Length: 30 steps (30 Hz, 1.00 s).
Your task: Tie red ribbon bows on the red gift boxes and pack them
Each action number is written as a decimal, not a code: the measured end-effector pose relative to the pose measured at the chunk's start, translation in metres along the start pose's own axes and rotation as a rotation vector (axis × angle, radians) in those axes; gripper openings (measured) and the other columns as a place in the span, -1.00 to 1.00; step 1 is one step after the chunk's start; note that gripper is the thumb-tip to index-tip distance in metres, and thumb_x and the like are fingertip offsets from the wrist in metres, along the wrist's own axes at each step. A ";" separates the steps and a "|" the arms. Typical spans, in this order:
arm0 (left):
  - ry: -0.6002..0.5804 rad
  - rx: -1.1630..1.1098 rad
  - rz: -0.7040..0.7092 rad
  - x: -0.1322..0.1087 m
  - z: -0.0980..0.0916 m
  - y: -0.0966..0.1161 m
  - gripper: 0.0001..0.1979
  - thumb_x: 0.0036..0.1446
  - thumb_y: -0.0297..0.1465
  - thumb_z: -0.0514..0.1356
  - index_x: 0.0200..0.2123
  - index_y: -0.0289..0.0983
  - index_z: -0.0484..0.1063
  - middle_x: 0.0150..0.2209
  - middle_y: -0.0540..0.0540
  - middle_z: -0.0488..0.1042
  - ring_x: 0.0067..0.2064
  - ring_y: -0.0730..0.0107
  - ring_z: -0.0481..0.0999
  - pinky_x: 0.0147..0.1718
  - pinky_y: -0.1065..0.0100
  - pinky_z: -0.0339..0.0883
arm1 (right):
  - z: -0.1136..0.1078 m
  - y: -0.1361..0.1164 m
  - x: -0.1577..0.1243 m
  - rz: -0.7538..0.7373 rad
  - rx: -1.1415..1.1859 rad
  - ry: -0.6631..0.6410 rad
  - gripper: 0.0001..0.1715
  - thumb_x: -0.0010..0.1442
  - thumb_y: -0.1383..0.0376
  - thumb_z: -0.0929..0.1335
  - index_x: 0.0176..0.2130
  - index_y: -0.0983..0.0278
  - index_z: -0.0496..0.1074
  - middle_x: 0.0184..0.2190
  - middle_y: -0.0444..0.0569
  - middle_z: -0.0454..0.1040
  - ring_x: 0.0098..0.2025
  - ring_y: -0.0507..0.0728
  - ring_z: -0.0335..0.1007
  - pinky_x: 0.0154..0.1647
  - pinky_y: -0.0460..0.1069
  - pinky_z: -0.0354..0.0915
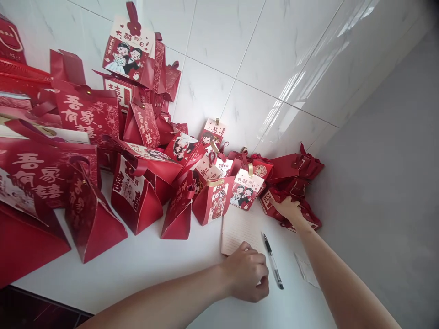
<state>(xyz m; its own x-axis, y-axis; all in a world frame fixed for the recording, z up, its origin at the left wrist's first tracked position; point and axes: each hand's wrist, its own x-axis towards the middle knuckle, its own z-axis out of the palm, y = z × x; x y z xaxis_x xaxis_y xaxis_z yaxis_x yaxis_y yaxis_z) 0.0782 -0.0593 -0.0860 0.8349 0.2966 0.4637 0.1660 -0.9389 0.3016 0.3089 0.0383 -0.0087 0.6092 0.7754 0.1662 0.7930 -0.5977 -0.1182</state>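
Note:
My left hand [248,273] is curled into a fist at the lower edge of an open lined notebook [236,233]. A bit of white shows between its fingers, too small to name. Farther off to the right, my right hand [288,209] has its fingers closed over a red gift box [268,204] with a white printed label. That box sits among other red boxes stacked in the corner. A black-capped clear pen [273,261] lies between my two forearms, beside the notebook.
Many red wedding gift boxes [137,201] crowd the white table [147,274] along the tiled wall [212,59], some stacked high at left. A red plastic basket [24,75] stands far left. A clear, flat packet [306,269] lies near my right forearm. A grey wall [380,183] bounds the right.

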 end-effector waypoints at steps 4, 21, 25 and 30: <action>0.016 0.011 -0.002 0.000 -0.002 -0.003 -0.85 -0.02 -0.41 0.10 -0.54 -0.34 0.41 -0.48 -0.03 0.42 -0.49 0.52 0.31 -0.25 0.31 0.16 | 0.009 -0.008 -0.004 0.106 0.096 0.099 -0.02 -0.06 -0.10 0.34 0.07 0.56 0.08 0.02 0.58 0.11 0.08 0.55 0.18 -0.03 0.28 0.14; 0.734 -0.885 -0.543 0.011 -0.043 -0.039 -0.24 0.06 -0.11 0.13 0.22 -0.25 -0.12 0.28 -0.27 -0.08 0.30 0.04 -0.06 0.19 0.06 0.00 | 0.005 -0.035 -0.150 -0.814 0.658 0.777 -0.21 0.04 0.01 0.37 0.11 0.29 0.03 0.00 0.20 0.11 0.07 0.32 0.08 0.01 0.29 0.18; 0.675 -0.779 -0.593 0.006 -0.048 -0.048 -0.37 0.02 -0.12 0.17 0.08 -0.30 0.07 0.14 -0.28 0.20 0.22 0.07 0.15 0.18 0.07 0.00 | 0.031 -0.027 -0.160 -0.913 0.908 0.446 -0.32 0.16 -0.06 0.23 0.11 0.27 0.03 -0.02 0.16 0.14 0.04 0.30 0.13 -0.04 0.24 0.22; 0.437 -0.817 -0.434 0.001 -0.056 -0.055 -0.42 -0.04 -0.18 0.23 0.01 -0.27 0.13 -0.04 -0.19 0.38 0.02 0.15 0.39 0.05 0.12 0.19 | 0.025 -0.014 -0.151 -0.493 1.363 0.126 -0.62 0.27 0.00 0.11 -0.02 0.14 0.10 -0.15 -0.01 0.22 -0.25 0.11 0.26 -0.24 0.04 0.29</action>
<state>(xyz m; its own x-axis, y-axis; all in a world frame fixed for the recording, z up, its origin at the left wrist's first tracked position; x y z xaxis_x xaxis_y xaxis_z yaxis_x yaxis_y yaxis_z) 0.0407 0.0027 -0.0556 0.4966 0.7739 0.3930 -0.1367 -0.3774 0.9159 0.2063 -0.0652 -0.0571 0.3307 0.7749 0.5387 0.3527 0.4280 -0.8321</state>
